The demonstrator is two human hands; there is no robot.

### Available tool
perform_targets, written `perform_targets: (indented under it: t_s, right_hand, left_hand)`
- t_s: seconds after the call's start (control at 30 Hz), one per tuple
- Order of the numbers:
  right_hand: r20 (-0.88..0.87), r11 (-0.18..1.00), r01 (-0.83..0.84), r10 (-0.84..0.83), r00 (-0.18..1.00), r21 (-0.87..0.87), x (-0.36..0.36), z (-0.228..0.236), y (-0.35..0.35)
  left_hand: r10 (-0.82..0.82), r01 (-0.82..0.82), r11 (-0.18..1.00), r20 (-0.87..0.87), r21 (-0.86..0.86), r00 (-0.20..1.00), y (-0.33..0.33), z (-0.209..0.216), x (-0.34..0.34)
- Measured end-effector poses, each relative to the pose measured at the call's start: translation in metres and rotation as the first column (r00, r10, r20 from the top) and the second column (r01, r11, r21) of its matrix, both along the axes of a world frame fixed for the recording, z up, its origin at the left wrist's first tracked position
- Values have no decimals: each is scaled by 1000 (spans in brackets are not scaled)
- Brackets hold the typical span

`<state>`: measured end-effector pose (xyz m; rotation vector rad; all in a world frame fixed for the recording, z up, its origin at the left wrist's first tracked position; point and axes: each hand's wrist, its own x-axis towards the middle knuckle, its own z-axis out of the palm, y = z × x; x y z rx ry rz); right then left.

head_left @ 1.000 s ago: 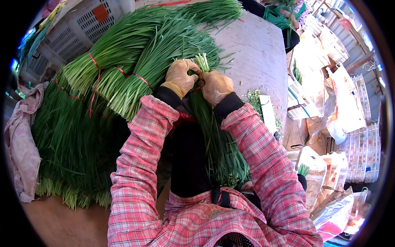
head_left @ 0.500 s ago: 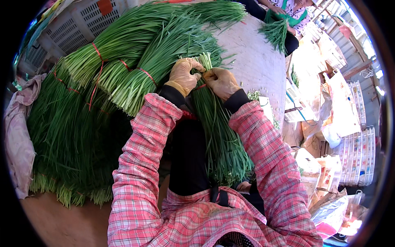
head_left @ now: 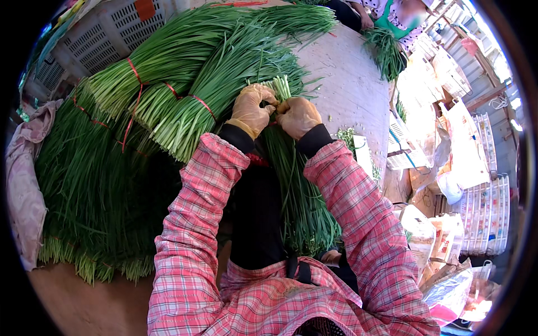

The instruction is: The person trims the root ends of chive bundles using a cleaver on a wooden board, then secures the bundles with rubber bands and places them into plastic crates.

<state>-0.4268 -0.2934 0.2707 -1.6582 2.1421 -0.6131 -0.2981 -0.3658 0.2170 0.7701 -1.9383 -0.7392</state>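
Observation:
A bundle of garlic chives [head_left: 300, 196] lies over my lap, its pale cut ends upward and its green leaves hanging down. My left hand [head_left: 253, 109] and my right hand [head_left: 300, 116], both in yellowish gloves, close around it just below the cut ends. Their fingertips are bent in and almost meet in front of the stalks. A bit of red tie shows between the hands; whether the fingers pinch it, I cannot tell. Close by on the left lie several tied bundles of chives [head_left: 182, 126] with red ties round them.
More chives [head_left: 95, 179] are heaped at the left, beside a pale cloth [head_left: 28, 196]. Grey slatted crates [head_left: 106, 36] stand behind. Across the pale work surface [head_left: 342, 73] another person [head_left: 386, 19] holds chives. White baskets [head_left: 485, 215] and bags [head_left: 448, 285] crowd the right.
My right hand has shifted slightly left and down, its fingers more curled, nearer my left hand. The other person's hands and chives have moved a little.

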Motion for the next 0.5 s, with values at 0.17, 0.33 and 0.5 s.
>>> perform_targets:
  t_s: [0.17,0.33,0.5]
  right_hand:
    - [253,997,48,-62,965,65,-9,-11,-12]
    - [394,1000,12,-4,919,-19,-23,-18,-11]
    - [7,959,-144,150,989,-243,-15,-7,15]
  left_hand:
    - [-10,10,999,-22,-31,1000,2,0,2]
    - [-26,25,999,-47,-22,999,4,-3,3]
    - [-53,48,996,-71,-71,996,4,-8,5]
